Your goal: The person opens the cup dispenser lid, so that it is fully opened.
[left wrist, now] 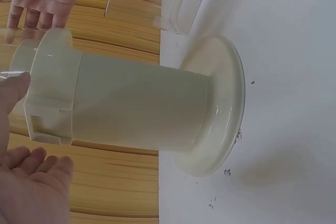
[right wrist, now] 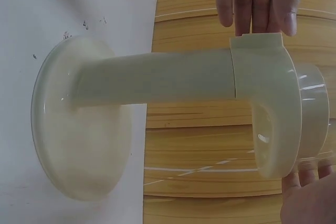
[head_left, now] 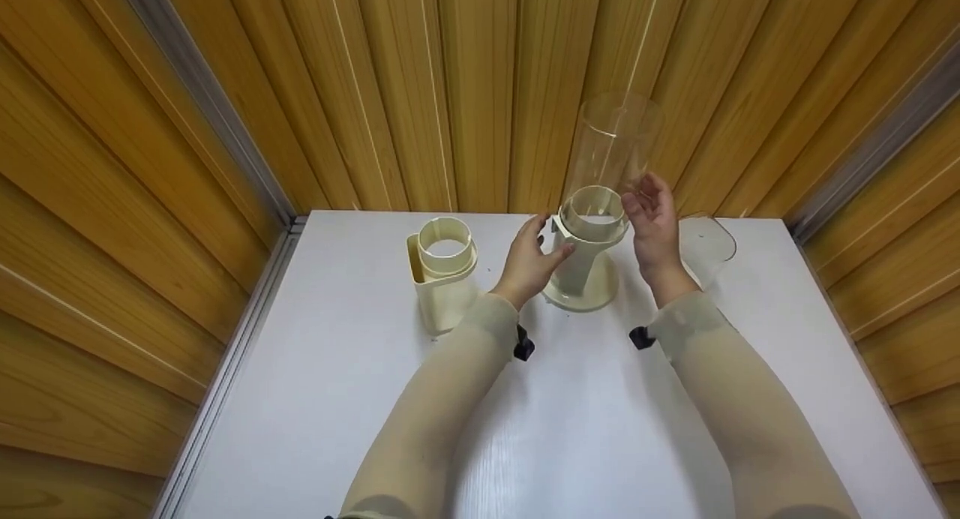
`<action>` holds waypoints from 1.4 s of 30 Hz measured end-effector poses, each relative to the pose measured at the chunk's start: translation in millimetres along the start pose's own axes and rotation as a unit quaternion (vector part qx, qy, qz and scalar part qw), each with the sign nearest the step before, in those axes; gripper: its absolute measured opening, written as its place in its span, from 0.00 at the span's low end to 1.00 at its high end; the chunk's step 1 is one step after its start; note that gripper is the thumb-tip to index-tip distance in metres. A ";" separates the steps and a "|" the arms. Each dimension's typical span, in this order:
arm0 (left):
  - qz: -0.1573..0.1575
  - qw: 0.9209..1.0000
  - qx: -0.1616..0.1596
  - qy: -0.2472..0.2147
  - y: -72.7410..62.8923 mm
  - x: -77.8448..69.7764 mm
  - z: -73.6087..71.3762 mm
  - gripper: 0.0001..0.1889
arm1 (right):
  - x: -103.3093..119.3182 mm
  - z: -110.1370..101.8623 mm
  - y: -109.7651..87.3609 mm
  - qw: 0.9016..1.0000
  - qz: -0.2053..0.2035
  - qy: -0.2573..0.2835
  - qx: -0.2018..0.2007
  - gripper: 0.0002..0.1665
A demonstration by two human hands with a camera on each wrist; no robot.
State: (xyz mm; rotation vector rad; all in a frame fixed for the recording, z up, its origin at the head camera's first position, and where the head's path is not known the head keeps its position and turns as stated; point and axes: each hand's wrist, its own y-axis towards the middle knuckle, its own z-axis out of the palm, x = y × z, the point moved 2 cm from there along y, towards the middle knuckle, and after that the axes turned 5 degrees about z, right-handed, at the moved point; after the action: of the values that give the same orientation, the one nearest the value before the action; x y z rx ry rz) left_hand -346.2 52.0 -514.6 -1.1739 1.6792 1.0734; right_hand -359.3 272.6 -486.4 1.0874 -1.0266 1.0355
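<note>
A cream plastic stand (head_left: 574, 268) with a round base stands upright near the back of the table. A transparent tube (head_left: 611, 144) rises from the ring (head_left: 595, 214) at its top. Beside the stand's collar is my left hand (head_left: 529, 260), its thumb at the front and its relaxed fingers spread to the left. My right hand (head_left: 654, 226) is raised on the other side, fingers loosely extended at the tube's lower end. In the right wrist view, the fingertips of the right hand (right wrist: 310, 192) overlap the clear tube's edge beside the collar (right wrist: 275, 108).
To the left stands a second cream part (head_left: 448, 294) with a round ring and a side pocket. A clear plastic piece (head_left: 707, 241) lies right of the right hand. Wood-patterned walls (head_left: 480, 91) enclose the white table (head_left: 570, 429); dark specks lie near the stand's base.
</note>
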 end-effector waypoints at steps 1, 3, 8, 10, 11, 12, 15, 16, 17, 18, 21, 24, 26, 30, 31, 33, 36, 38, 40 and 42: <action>0.003 1.000 -0.002 0.001 1.0 0.2 0.4 0.41 | -0.1 -0.1 -0.3 1.000 0.004 -0.010 -0.003 0.46; 0.006 1.000 -0.005 0.001 2.3 0.6 0.6 0.38 | -0.6 -0.1 -0.5 1.000 0.008 -0.024 -0.007 0.44; -0.006 1.000 -0.012 -0.022 2.4 0.8 1.3 0.34 | -0.8 0.7 -0.6 0.999 0.010 -0.032 -0.011 0.38; -0.012 0.999 -0.016 -0.030 2.2 0.6 1.6 0.34 | -0.9 1.1 -0.2 0.999 0.011 -0.036 -0.010 0.37; -0.017 0.999 -0.018 -0.032 2.1 0.4 2.0 0.34 | -0.6 1.2 -0.3 0.999 0.014 -0.038 -0.010 0.37; -0.021 0.999 -0.019 -0.033 1.9 0.2 2.6 0.33 | -0.4 1.4 -0.6 0.999 0.015 -0.037 -0.010 0.37; -0.025 0.999 -0.021 -0.031 0.4 -0.1 4.0 0.33 | -0.9 0.7 -1.5 0.999 0.015 -0.033 -0.010 0.39; -0.027 0.999 -0.020 -0.028 -0.2 0.1 4.5 0.33 | -0.9 0.7 -2.4 0.999 0.016 -0.028 -0.009 0.40; -0.028 0.999 -0.019 -0.025 -0.7 0.1 4.7 0.33 | -0.7 0.6 -3.3 1.000 0.016 -0.022 -0.009 0.41; -0.026 0.999 -0.018 -0.023 -1.3 0.2 4.9 0.33 | -0.9 0.3 -3.8 1.000 0.015 -0.016 -0.009 0.41; -0.023 1.000 -0.013 -0.016 -2.7 0.6 4.7 0.33 | 0.7 -0.4 -7.1 1.000 0.018 -0.014 -0.007 0.41; -0.016 1.000 -0.009 -0.013 -4.5 0.6 4.4 0.33 | 2.2 -1.4 -10.5 0.999 0.017 -0.025 -0.008 0.39; -0.011 1.000 -0.008 -0.012 -6.6 0.7 3.7 0.33 | 2.6 -1.5 -13.5 0.999 0.016 -0.034 -0.009 0.38; -0.005 1.000 -0.003 -0.010 -11.7 1.9 1.1 0.33 | 2.6 -0.6 -20.0 0.999 0.014 -0.036 -0.007 0.35; -0.005 1.000 -0.001 -0.010 -13.2 2.2 0.2 0.33 | 2.7 -0.3 -21.7 0.999 0.014 -0.038 -0.007 0.35; -0.004 1.000 0.002 -0.008 -16.5 2.6 -1.7 0.33 | 2.8 0.2 -25.0 0.999 0.013 -0.040 -0.004 0.34; 0.002 1.000 0.007 -0.005 -21.5 3.1 -4.6 0.33 | 3.7 1.0 -30.5 0.999 0.015 -0.042 0.002 0.34; 0.005 1.000 0.011 -0.006 -25.2 3.9 -6.1 0.33 | 4.2 1.6 -34.5 0.999 0.021 -0.041 0.006 0.34; 0.008 1.000 0.015 -0.007 -29.0 5.1 -7.4 0.33 | 4.5 2.2 -39.0 0.999 0.026 -0.037 0.009 0.34; 0.007 1.000 0.021 -0.009 -33.0 6.3 -8.7 0.33 | 5.2 2.8 -43.8 0.999 0.028 -0.034 0.011 0.34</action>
State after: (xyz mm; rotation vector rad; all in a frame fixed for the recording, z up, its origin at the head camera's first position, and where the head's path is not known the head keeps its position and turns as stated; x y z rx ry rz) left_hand -317.3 35.3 -524.0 -1.1252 1.6908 1.0492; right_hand -316.1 263.9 -488.7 1.1236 -1.1080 1.0638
